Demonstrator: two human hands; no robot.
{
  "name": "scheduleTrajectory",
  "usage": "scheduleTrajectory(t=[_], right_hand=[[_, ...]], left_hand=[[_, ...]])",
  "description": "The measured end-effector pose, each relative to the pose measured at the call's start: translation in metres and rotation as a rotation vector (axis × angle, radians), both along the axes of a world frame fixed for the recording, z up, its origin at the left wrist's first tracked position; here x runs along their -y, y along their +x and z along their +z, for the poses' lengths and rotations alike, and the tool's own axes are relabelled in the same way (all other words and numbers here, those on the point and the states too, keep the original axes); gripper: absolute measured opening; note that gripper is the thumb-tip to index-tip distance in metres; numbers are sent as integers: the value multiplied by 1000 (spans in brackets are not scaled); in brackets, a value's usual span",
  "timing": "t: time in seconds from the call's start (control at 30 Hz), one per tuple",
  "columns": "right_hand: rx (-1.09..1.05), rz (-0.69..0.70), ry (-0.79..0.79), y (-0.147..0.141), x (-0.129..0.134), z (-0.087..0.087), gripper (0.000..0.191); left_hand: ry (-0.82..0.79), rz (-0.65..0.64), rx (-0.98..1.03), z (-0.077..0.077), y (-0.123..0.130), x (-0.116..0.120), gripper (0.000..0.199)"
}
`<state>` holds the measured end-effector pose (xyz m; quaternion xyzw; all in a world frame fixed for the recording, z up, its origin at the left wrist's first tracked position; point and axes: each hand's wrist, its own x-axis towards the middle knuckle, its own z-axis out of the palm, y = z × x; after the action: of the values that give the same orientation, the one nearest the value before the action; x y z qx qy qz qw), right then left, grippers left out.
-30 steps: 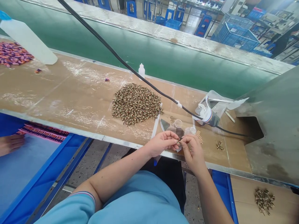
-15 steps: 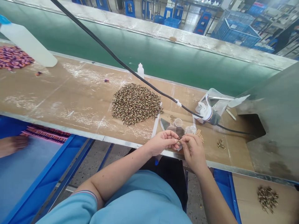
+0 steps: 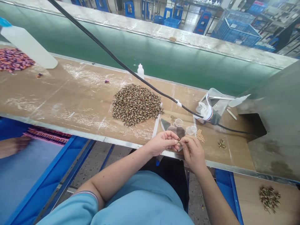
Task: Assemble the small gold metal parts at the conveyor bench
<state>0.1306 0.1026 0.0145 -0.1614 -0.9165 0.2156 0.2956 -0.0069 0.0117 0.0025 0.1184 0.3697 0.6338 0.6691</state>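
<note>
Close in, left hand (image 3: 165, 144) and right hand (image 3: 194, 153) pinch a tiny piece (image 3: 178, 143), over the near edge of a scuffed brown tabletop (image 3: 77, 103), gold-and-dark heap (image 3: 137, 104) midway, long green strip (image 3: 164, 62) behind, blue stools (image 3: 202, 23) and blue crate (image 3: 242, 33) beyond.

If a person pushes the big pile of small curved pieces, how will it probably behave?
The pile would probably slump and spread, since nothing encloses it. Its curved pieces might catch on each other, so some may move in clumps.

Nothing legible here — no label, brand, number or sign readable.
</note>
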Motion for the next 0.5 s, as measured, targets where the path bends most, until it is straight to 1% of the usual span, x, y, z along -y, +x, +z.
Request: scheduleTrajectory(t=[0.1, 0.17, 0.33, 0.43, 0.5], right_hand=[[15, -6, -66, 1, 1, 0, 14], [29, -15, -75, 3, 0, 0, 14], [7, -70, -36, 6, 1, -1, 14], [-19, -111, -5, 7, 2, -1, 12], [-29, -114, 12, 8, 4, -2, 11]], left_hand=[[6, 10, -13, 1, 1, 0, 44], [5, 24, -23, 2, 2, 0, 43], [1, 39, -31, 3, 3, 0, 41], [-9, 38, -60, 4, 3, 1, 37], [-15, 33, -75, 4, 3, 1, 35]])
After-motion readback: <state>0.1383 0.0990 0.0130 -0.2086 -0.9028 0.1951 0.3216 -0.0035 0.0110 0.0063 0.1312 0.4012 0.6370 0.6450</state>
